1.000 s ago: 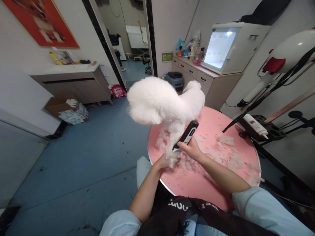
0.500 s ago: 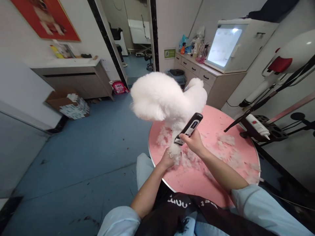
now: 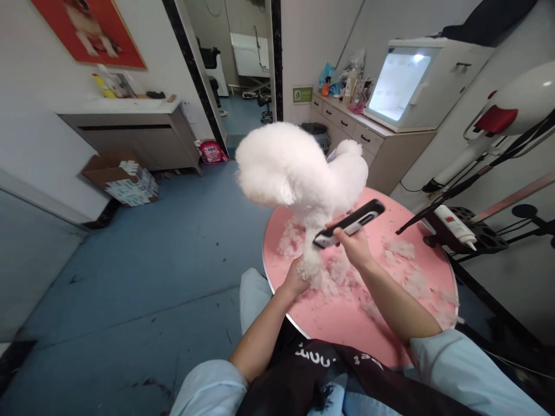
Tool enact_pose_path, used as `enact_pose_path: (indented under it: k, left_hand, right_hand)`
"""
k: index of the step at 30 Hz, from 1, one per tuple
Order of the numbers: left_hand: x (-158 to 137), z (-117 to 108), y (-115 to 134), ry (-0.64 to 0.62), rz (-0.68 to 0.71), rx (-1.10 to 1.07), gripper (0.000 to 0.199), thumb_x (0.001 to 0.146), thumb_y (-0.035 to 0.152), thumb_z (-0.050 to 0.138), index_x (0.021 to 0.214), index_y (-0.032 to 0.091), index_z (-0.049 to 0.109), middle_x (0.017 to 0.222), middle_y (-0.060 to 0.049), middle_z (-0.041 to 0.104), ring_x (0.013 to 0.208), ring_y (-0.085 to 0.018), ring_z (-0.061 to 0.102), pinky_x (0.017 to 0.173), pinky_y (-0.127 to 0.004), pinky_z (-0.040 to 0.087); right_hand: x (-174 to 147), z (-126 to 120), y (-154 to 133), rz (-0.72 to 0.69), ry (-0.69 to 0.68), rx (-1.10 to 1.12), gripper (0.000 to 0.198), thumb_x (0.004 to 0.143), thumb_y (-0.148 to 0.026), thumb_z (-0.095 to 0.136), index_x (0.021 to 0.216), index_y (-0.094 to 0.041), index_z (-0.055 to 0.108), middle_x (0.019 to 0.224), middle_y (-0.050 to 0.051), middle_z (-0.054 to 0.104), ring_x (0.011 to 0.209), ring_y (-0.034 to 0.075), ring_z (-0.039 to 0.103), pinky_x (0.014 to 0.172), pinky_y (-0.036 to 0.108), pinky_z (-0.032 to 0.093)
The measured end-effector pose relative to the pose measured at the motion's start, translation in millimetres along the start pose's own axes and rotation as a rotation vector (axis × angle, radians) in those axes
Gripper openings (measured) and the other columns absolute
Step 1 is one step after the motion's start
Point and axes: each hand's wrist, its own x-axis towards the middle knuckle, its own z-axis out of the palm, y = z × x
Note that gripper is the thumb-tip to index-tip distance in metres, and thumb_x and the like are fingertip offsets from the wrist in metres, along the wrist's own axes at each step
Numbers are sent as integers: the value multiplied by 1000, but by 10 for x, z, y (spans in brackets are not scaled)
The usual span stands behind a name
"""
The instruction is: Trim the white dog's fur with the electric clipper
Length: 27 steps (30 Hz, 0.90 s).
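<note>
A fluffy white dog (image 3: 286, 162) stands on a round pink grooming table (image 3: 338, 341), its head toward the left. My left hand (image 3: 296, 278) is closed around the lower end of one of its legs (image 3: 310, 260); the fingertips are partly hidden by fur. In my right hand (image 3: 353, 241) is a black and silver hair clipper (image 3: 349, 223), gripped with its blade end against the same leg, just above my left hand. Loose clumps of cut white fur (image 3: 336, 277) lie on the table around the leg.
More cut fur (image 3: 399, 248) is scattered on the table's right side. A black grooming arm (image 3: 437, 199) reaches over the right edge, near a holder with a white bottle (image 3: 455, 226). Behind stand a drawer cabinet (image 3: 347, 124) and a lit white cabinet (image 3: 403, 86). An open cardboard box (image 3: 125, 179) sits at left.
The clipper has tilted from steep to flatter, its rear end swinging right, and my right hand has turned with it. My left hand keeps its hold on the leg.
</note>
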Motion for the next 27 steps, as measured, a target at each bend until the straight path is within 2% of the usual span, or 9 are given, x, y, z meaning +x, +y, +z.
enact_pose_path:
  k: [2,3,7,10,14,16,19,23,27]
  left_hand:
    - [-16,18,10,30,-4,52,21,69,14,67,90,16,70,75,0,67,68,-15,56,68,-27,46]
    - [-27,31,25,45,-13,96,21,70,14,67,91,16,70,76,-1,68,69,-16,57,68,-28,45]
    - [-71,62,149,59,-117,365,30,83,25,64,111,16,71,88,-8,74,79,-25,67,68,-30,43]
    - [-100,59,235,50,-112,477,33,88,29,61,118,17,70,99,-12,77,90,-30,71,74,-33,45]
    - [-130,63,248,35,-66,553,35,85,22,62,119,15,68,106,-13,77,96,-31,73,81,-34,48]
    - [-137,79,237,36,-66,598,36,84,19,63,119,13,67,110,-16,77,101,-33,73,83,-35,50]
    - [-137,108,235,40,-75,640,32,87,17,59,118,12,68,111,-17,76,104,-33,73,83,-36,51]
    - [-137,131,255,33,-90,698,31,91,17,57,120,11,67,115,-18,75,108,-32,72,86,-35,50]
    - [-155,144,265,30,-127,726,28,94,19,57,118,8,67,113,-20,75,106,-33,73,83,-35,50]
  right_hand:
    - [94,-5,-84,-73,83,-40,41,75,-56,82,93,-21,71,85,7,76,71,21,68,62,34,58]
    - [121,15,-115,-90,70,-67,40,75,-54,83,95,-21,70,87,7,76,75,22,69,66,36,60]
    - [102,148,-136,-43,-107,-282,43,72,-45,85,101,-22,63,90,6,73,82,26,70,71,40,59]
    - [84,185,-123,-47,-134,-434,47,71,-43,85,106,-24,59,86,3,71,79,25,67,70,39,56]
    - [199,192,-197,-214,-46,-514,40,78,-49,81,102,-24,60,81,4,68,76,25,66,68,38,53]
    - [269,252,-248,-282,-82,-637,41,79,-48,82,105,-24,62,89,7,71,83,28,68,73,39,53]
    - [315,413,-290,-225,-212,-885,45,81,-43,81,114,-22,60,100,10,74,92,32,72,75,37,51]
    - [295,553,-328,-106,-314,-1063,39,85,-47,77,106,-21,56,84,8,73,79,30,72,65,32,45]
    - [282,535,-396,-206,-179,-1078,43,84,-50,77,109,-22,55,93,9,74,88,31,72,69,32,45]
